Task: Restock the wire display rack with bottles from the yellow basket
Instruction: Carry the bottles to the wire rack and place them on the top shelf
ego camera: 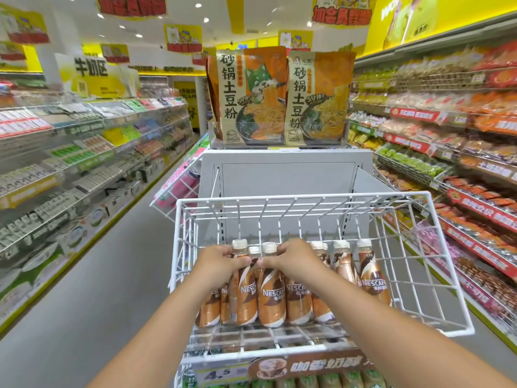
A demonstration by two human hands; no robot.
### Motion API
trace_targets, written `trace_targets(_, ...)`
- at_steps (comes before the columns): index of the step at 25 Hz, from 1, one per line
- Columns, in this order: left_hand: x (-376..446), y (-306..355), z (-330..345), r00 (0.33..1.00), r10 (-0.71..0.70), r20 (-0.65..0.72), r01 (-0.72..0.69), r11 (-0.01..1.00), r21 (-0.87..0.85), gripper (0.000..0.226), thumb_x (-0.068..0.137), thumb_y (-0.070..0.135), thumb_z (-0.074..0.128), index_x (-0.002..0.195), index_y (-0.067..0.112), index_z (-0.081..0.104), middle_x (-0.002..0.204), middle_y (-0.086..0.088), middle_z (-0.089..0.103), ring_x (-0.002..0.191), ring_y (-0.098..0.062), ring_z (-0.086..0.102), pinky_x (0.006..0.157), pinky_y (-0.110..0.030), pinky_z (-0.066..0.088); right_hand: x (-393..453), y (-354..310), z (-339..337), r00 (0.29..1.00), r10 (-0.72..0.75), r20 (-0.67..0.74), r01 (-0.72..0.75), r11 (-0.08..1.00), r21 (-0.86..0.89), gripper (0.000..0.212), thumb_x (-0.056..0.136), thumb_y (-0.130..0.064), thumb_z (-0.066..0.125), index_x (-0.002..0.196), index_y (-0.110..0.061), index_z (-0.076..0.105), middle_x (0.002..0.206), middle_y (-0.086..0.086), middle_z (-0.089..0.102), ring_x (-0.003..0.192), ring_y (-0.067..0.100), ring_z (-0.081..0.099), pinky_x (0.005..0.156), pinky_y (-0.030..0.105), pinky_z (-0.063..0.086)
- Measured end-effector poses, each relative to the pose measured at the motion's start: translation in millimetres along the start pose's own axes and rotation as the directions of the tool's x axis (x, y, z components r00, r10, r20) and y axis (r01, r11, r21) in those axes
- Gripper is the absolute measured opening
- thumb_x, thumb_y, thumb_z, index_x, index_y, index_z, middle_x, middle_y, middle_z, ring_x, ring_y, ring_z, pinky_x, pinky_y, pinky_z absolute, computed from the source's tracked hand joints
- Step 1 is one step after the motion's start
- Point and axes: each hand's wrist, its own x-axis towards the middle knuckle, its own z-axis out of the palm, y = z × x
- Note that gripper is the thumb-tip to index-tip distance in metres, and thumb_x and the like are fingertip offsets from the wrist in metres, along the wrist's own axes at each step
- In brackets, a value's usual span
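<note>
— What's going on at the white wire display rack (436, 264)?

— Both hands are inside it. The left hand (221, 261) curls round the neck of a brown-and-white plastic coffee bottle with a cream cap (242, 287); the right hand (291, 259) grips the shoulder of the bottle next to it (270, 289). Neither hand is spread; each has one bottle.

— Setting them down?

— I'd judge so, or squaring them up. The two bottles stand upright in the front row, touching each other, with more of the same behind and to the right (372, 273).

— How would you do it well?

— Keep each bottle upright until its base sits flat on the wire floor, not across a gap between the rods. Press it against its neighbour so the row stays tight, labels to the front. Let go one hand at a time, since the bottles are tall and narrow and could knock each other over.

— Room left?

— Plenty on the rack's right side and towards the back.

— And the yellow basket?

— I can't see it from here. Only noodle packets (251, 96) on top of the grey stand (285, 175), and shop shelves (70, 163) either side.
</note>
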Motion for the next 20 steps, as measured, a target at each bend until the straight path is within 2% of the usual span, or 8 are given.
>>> trace_targets(4,8.6,-6.5,10.6,1.000,-0.011,0.005,0.011,1.000,0.024,0.084,0.074,0.042,0.088,0.145,0.012,0.053,0.126,0.000,0.066,0.098,-0.015,0.065,0.092,-0.037,0.057,6.8,-4.0,3.0,0.999,0.033,-0.009,-0.034,0.994,-0.105,0.055,0.073,-0.057,0.086,0.090,-0.006,0.075,0.085,0.004,0.075,0.078,0.019,0.070,0.066,0.032,0.053)
trace_targets(7,11.5,-10.2,16.9,1.000,-0.006,0.007,0.006,1.000,0.015,0.083,0.076,0.035,0.088,0.145,0.009,0.050,0.142,-0.006,0.060,0.121,-0.024,0.062,0.095,-0.030,0.046,6.1,-10.1,8.7,0.998,0.035,-0.049,-0.043,0.985,-0.166,0.053,0.080,-0.048,0.084,0.106,-0.004,0.073,0.094,0.006,0.074,0.080,0.021,0.067,0.067,0.031,0.050)
trace_targets(9,12.7,-12.4,20.4,1.000,-0.003,-0.017,0.003,1.000,0.013,0.080,0.075,0.033,0.089,0.142,0.009,0.052,0.143,-0.009,0.059,0.121,-0.025,0.062,0.096,-0.031,0.048,4.0,-11.6,14.0,0.996,0.030,-0.079,-0.047,0.976,-0.213,0.050,0.085,-0.043,0.081,0.110,-0.001,0.072,0.100,0.011,0.076,0.085,0.024,0.071,0.068,0.031,0.052)
trace_targets(12,9.9,-14.7,25.6,0.997,0.026,-0.067,-0.022,0.998,0.060,0.070,0.080,0.034,0.086,0.137,0.010,0.054,0.138,-0.008,0.062,0.101,-0.019,0.065,0.077,-0.025,0.048,-1.7,-10.7,18.9,0.995,-0.001,-0.104,-0.027,0.964,-0.266,0.039,0.089,-0.040,0.077,0.100,-0.004,0.069,0.087,0.008,0.070,0.079,0.024,0.068,0.059,0.030,0.046)
trace_targets(14,6.9,-14.7,26.9,0.994,0.061,-0.093,-0.053,0.995,0.090,0.068,0.082,0.035,0.083,0.139,0.013,0.053,0.134,-0.003,0.063,0.089,-0.012,0.062,0.064,-0.020,0.044,-4.5,-9.2,18.6,0.993,-0.032,-0.117,-0.001,0.963,-0.270,0.038,0.092,-0.040,0.074,0.103,-0.004,0.069,0.087,0.008,0.069,0.079,0.024,0.067,0.064,0.032,0.051)
trace_targets(15,5.9,-15.7,26.5,0.990,0.087,-0.110,-0.075,0.991,0.114,0.068,0.083,0.038,0.082,0.140,0.015,0.052,0.133,-0.002,0.064,0.091,-0.012,0.062,0.066,-0.022,0.046,-6.2,-8.9,17.7,0.990,-0.054,-0.129,0.018,0.964,-0.266,0.038,0.094,-0.039,0.071,0.109,-0.004,0.069,0.096,0.009,0.071,0.086,0.024,0.069,0.072,0.033,0.055)
trace_targets(17,4.3,-17.9,25.0,0.982,0.127,-0.137,-0.102,0.979,0.176,0.069,0.085,0.045,0.077,0.143,0.018,0.050,0.134,-0.001,0.064,0.107,-0.018,0.064,0.084,-0.031,0.053,-11.8,-9.1,12.5,0.979,-0.125,-0.159,0.076,0.957,-0.280,0.038,0.097,-0.037,0.064,0.121,-0.007,0.066,0.115,0.009,0.070,0.097,0.025,0.068,0.082,0.035,0.056)
trace_targets(20,-1.8,-21.3,21.0,0.960,0.258,-0.107,-0.200,0.903,0.380,0.068,0.095,0.053,0.060,0.151,0.018,0.041,0.150,-0.004,0.051,0.135,-0.023,0.050,0.107,-0.038,0.044,-21.6,-4.5,6.4,0.948,-0.272,-0.166,0.187,0.896,-0.403,0.042,0.102,-0.038,0.053,0.137,-0.016,0.059,0.132,0.005,0.063,0.110,0.023,0.064,0.087,0.036,0.054)
